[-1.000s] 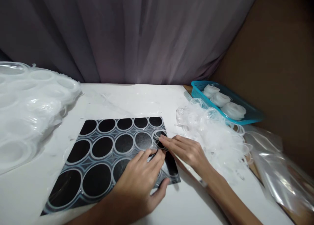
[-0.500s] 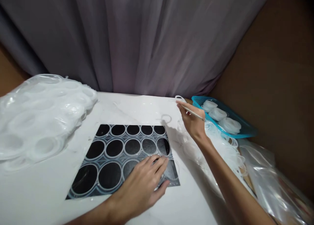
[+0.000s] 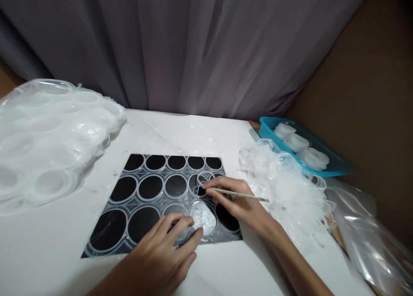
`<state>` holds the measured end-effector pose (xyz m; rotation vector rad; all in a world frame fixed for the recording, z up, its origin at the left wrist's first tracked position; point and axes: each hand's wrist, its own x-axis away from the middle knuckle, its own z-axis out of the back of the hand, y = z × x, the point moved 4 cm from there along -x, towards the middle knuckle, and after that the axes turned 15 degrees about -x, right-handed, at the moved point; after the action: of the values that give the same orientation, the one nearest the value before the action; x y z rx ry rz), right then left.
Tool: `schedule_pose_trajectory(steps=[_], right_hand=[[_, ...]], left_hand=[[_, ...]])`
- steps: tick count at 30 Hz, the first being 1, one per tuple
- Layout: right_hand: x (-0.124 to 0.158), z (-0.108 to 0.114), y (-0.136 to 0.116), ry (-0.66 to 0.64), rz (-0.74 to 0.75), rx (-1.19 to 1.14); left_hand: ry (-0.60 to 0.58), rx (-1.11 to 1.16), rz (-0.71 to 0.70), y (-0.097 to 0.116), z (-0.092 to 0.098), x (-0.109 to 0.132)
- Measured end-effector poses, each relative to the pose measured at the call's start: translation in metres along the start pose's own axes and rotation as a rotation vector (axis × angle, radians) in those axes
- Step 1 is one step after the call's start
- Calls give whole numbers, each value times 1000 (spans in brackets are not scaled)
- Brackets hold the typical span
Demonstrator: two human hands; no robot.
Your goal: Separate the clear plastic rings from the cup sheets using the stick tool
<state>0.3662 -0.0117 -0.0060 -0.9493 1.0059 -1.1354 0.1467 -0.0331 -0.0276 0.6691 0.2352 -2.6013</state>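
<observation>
A dark sheet (image 3: 151, 204) printed with rows of black circles in pale rims lies on the white table. My left hand (image 3: 167, 248) rests on its front row, fingers apart and slightly bent over a clear round patch. In my right hand (image 3: 240, 197) a thin pale stick-like tool (image 3: 238, 194) is pinched, its tip hidden by the fingers. By those fingertips, over the middle row, is a translucent ring (image 3: 206, 173); whether the fingers or the tool hold it I cannot tell. Right of the sheet lies a heap of translucent rings (image 3: 284, 186).
A large bag of translucent round pieces (image 3: 54, 137) covers the table's left side. At the back right stands a blue basket (image 3: 332, 169) with stacked white discs (image 3: 311, 158). Clear plastic bags (image 3: 364, 227) lie at the right edge. A grey curtain (image 3: 180, 50) hangs behind.
My right hand has come back from the far right edge to the sheet, tool still in it. My left hand has slid left and nearer, uncovering a shiny circle.
</observation>
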Motion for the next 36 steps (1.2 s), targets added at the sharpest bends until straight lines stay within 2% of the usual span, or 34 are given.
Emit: schedule_pose_trajectory(steps=[7,13,17,30,36], right_hand=[[3,6,4,-49,-160,-23],[2,8,6,-86,-164,-57],[2,9,8,-104,-163,-51],[4,4,-5,-142,-63,31],[4,4,-2,-146,-61,33]], left_hand=[[-114,126,68,-8,1,-14],[-52,-30,115,-8,-14,-17],[-64,-86,172,-3,-23,-13],[-131,-67,165,-4,-22,-11],[-149,-36,166,-4,-24,-10]])
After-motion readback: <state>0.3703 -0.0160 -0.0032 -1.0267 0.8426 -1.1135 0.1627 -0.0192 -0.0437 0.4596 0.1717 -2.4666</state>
